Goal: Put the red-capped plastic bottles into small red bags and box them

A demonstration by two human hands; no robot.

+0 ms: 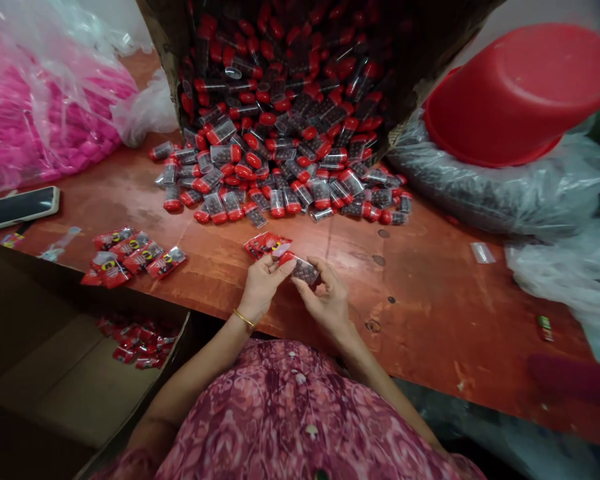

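Note:
My left hand (264, 283) and my right hand (326, 301) meet at the near edge of the red-brown table (430, 293). Together they pinch a small clear vial with a red cap (300, 268), fingers closed on it from both ends. A few red printed labels (266, 244) lie just beyond my left fingers. A big heap of red-capped vials (280, 173) spills out of a tipped cardboard box (165, 40) further back.
A fan of red labels (130, 257) lies at the left, a phone (17, 208) beyond it. An open carton (80, 373) below the table holds red packets. Pink-filled plastic bag (45, 113) at back left; red basin (515, 93) on a grey bag at right.

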